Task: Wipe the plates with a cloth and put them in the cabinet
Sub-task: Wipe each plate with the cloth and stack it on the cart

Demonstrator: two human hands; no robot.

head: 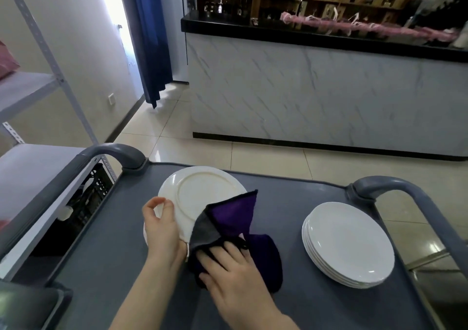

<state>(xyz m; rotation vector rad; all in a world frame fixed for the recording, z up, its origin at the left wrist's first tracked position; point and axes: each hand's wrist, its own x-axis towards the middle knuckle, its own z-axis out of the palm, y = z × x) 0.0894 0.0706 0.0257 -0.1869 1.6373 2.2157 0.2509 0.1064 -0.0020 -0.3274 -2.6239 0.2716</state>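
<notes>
I take the upturned plate (202, 198) as my landmark: it sits bottom-up, foot ring showing, on the grey cart top (278, 190), toward the cart's far-left corner. To its right, well apart, stands a stack of white plates (350, 244), right side up, near the cart's right edge. Between the two lies open grey surface. Just behind and left of the upturned plate rises the left cart handle (111, 152); the right cart handle (405, 190) arches beyond the stack. Left of the plate, past the cart's edge, is a metal shelving rack (38, 94) with a black crate (91, 192) low down. Far behind the plate, across bare tiled floor (253, 152), runs a marble-fronted bar (316, 94).

My left hand (162, 231) rests at the plate's near-left rim, palm down, thumb and forefinger curled into a loose ring above the rim; the grip is partly open, and I cannot tell whether it actually pinches the rim. A second white edge shows under this hand, so another plate may lie below.

My right hand (230, 266) lies flat, fingers spread, pressing the purple and grey cloth (233, 218) at the plate's near-right edge. One corner of the cloth lies on the plate; the rest bunches on the cart top. This grip is open, pressing rather than clutching.
</notes>
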